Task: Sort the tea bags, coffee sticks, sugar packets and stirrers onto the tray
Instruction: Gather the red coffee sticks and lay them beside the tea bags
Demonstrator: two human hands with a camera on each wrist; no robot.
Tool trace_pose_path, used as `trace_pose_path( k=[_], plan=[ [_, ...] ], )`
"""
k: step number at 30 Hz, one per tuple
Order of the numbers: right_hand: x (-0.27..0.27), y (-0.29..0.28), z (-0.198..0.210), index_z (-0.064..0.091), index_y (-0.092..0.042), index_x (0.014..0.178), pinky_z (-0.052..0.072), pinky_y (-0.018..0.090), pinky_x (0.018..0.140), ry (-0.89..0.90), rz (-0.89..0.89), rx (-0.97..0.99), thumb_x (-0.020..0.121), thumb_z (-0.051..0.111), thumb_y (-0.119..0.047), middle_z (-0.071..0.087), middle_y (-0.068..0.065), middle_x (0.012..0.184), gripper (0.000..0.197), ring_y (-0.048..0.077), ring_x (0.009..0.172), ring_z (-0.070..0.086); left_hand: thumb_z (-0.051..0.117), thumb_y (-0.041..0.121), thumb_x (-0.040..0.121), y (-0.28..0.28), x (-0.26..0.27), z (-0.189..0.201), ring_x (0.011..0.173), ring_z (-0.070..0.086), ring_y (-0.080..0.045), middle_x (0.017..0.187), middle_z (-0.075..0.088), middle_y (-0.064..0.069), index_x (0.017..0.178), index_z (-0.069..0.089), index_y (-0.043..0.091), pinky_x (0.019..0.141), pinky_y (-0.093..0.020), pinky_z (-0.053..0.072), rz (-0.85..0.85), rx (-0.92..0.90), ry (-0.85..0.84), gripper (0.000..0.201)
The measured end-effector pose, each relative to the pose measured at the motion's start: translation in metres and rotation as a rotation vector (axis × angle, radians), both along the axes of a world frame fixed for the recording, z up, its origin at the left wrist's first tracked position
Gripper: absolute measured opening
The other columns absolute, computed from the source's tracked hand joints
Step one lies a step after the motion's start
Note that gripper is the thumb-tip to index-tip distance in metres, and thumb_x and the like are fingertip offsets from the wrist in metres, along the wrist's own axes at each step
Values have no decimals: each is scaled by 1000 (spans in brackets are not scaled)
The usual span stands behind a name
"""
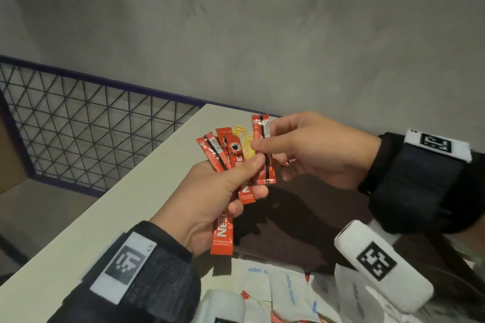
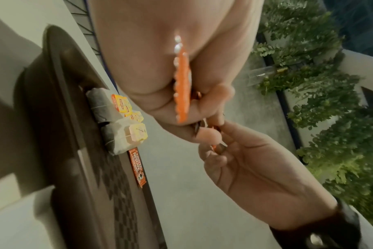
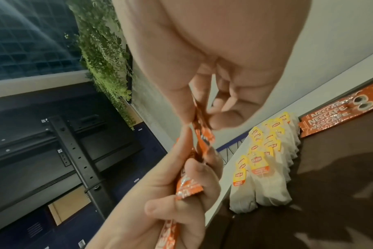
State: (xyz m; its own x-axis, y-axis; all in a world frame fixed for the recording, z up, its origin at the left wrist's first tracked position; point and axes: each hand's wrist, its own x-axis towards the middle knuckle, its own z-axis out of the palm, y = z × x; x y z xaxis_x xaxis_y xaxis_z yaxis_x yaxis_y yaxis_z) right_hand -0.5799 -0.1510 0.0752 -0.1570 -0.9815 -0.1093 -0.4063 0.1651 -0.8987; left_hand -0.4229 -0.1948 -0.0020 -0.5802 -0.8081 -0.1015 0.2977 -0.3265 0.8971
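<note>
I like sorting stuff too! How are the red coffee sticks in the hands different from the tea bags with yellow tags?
The red foil coffee sticks are long and narrow; the white paper tea bags with yellow tags are wider pouches. The sticks are fanned in the left hand, with the right hand pinching one; the tea bags lie overlapping on the dark brown tray.

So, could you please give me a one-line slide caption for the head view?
Left hand fans red coffee sticks while right hand pinches one stick; sugar packets lie below.

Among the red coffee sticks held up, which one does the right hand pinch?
The rightmost coffee stick: only it sits between the right hand fingertips; the left hand grips the others as a fan.
</note>
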Motion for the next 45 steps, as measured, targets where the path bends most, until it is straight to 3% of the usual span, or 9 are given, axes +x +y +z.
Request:
trace_pose_path(
  k=[5,9,12,16,20,29,34,42,45],
  plan=[
    [0,8,8,80,-9,94,45,30,50,265,-120,-321,92,70,-8,67,13,65,10,15,52,52,77,41,80,-5,2,6,50,58,-9,69,64,-6,93,72,7,31,-13,34,55,55,76,37],
    [9,13,0,81,-20,97,48,37,61,942,124,-368,94,61,-12,60,10,78,22,19,65,55,80,47,67,1,1,15,45,49,-8,64,58,-4,89,69,7,30,-13,33,45,28,116,46],
    [19,14,-8,76,-21,107,48,37,70,1291,201,-352,100,54,-22,49,0,89,23,19,79,54,79,30,84,0,1,13,44,49,-8,62,57,-5,87,67,6,30,-14,32,74,72,129,27],
    [11,13,-4,77,-26,104,52,31,75,890,118,-248,97,61,-41,67,-3,88,22,12,81,64,71,16,94,-8,6,11,47,55,-7,65,62,-5,93,66,6,31,-14,35,98,150,153,11],
    [-5,12,1,78,-10,87,50,34,60,275,44,-4,96,68,-24,70,7,76,19,20,67,63,76,20,90,-8,7,11,50,57,-7,67,64,-4,95,70,8,33,-14,38,111,110,132,14],
    [-33,4,15,83,-18,97,46,19,57,525,119,24,92,74,-17,69,-5,68,10,4,57,53,79,28,87,-3,4,10,52,62,-9,68,68,-3,94,73,9,36,-16,42,142,95,53,21],
    [-78,-29,3,78,-9,91,41,9,49,609,-138,-9,83,82,-10,74,5,76,10,9,64,63,69,34,97,-6,4,12,51,66,-12,61,65,-3,92,69,11,35,-15,44,184,200,75,24],
    [-103,-77,-48,79,-15,85,56,30,78,776,-176,134,80,85,-14,78,3,85,8,13,77,67,52,12,104,-6,2,8,73,80,-28,81,79,-15,116,68,2,45,-24,57,138,279,127,22],
    [-105,-87,-54,79,-17,83,51,24,68,802,-171,153,80,85,-15,75,-1,81,7,11,75,63,50,13,106,-5,2,8,74,80,-29,88,80,-17,119,65,3,46,-25,58,106,283,127,23]
  ],
)
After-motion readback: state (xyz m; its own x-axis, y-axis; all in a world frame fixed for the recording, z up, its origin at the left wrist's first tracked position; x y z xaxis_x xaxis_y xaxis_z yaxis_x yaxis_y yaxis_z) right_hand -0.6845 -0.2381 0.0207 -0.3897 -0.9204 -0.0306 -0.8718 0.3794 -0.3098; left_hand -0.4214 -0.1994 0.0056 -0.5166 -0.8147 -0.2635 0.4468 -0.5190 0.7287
